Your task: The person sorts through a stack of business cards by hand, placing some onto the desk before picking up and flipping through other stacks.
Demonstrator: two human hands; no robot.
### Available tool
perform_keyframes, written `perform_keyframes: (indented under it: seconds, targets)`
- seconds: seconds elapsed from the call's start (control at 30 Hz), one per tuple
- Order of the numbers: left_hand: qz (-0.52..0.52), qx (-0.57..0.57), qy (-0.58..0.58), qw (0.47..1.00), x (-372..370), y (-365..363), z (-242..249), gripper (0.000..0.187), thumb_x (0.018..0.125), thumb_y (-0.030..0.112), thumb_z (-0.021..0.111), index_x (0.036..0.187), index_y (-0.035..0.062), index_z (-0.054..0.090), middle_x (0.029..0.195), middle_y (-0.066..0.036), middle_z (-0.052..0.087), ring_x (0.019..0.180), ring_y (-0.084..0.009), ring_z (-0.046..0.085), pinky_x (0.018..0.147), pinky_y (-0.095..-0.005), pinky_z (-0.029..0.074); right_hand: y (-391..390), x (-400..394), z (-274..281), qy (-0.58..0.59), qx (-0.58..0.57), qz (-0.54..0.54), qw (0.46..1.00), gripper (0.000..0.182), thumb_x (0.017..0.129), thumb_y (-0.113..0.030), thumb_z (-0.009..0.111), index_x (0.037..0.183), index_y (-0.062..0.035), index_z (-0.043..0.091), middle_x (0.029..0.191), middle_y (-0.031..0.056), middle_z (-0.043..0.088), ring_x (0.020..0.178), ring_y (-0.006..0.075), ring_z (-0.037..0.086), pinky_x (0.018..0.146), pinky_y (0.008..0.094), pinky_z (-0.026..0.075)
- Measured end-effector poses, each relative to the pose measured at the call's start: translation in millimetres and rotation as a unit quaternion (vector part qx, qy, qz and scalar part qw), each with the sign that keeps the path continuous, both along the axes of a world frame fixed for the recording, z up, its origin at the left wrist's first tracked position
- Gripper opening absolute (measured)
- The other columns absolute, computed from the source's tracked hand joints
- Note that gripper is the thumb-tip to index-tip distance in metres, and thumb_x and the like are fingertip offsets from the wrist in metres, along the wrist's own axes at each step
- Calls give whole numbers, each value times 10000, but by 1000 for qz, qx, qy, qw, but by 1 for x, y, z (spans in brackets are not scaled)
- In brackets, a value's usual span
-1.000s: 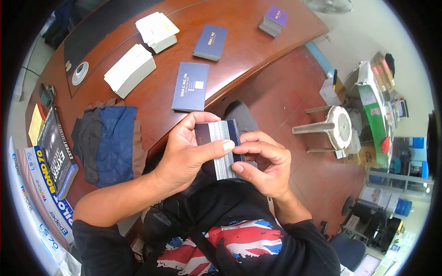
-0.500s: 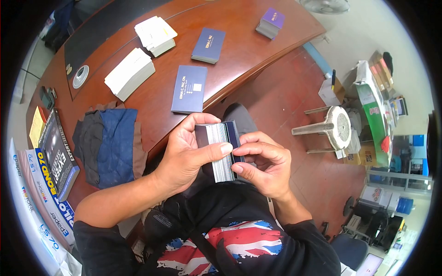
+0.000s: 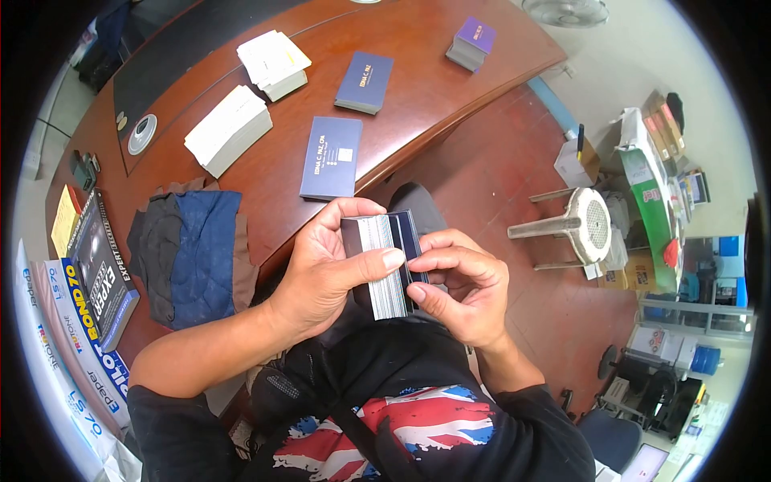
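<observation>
A thick stack of cards (image 3: 379, 273) with pale edges is in my left hand (image 3: 325, 269), its thumb lying across the edges and its fingers wrapped round the far side. My right hand (image 3: 462, 281) pinches the dark cards (image 3: 409, 241) at the right side of the stack, thumb and fingertips on their outer edge. Beyond my hands, a dark blue card stack (image 3: 330, 157) with printed text lies at the desk edge. Farther off are another blue stack (image 3: 365, 82) and a small purple stack (image 3: 472, 42). Two white card stacks (image 3: 229, 130) (image 3: 274, 64) stand to their left.
The brown desk (image 3: 418, 72) curves across the top. Folded dark cloth (image 3: 201, 253), a boxed book (image 3: 100, 269) and paper packs (image 3: 88, 345) are at left. A white stool (image 3: 590, 225) stands on the red floor at right, near boxes and a fan (image 3: 566, 11).
The dark cards at the right side of the stack lean slightly farther apart from it. My hands have hardly moved, and the view has shifted very slightly.
</observation>
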State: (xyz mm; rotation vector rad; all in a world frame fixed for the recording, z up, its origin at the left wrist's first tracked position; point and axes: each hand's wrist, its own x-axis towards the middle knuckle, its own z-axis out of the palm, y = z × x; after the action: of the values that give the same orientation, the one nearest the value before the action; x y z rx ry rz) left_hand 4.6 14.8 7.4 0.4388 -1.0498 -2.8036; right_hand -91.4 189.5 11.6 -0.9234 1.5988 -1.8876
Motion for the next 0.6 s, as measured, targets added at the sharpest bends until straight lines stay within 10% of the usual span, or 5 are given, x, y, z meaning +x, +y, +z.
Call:
perform_keyframes:
  seconds: [0.23,0.6]
  targets:
    - [15,-8,-7,1000,-1,0,1,483,837,-46,764,1231,32,496,1050,-84,675,957,-119,671,883,-288,557,4,-11,-3,186,44,22,981,197,828,72,731,1019,25,740,1096,115,631,977,170,679,816,278,608]
    - [10,-11,-2,1000,0,1,0,479,842,-47,760,1234,33,496,1052,-83,672,972,-119,666,895,-294,555,-2,1,0,15,14,-6,1000,248,778,65,805,1014,28,743,1116,110,625,999,172,672,818,286,619]
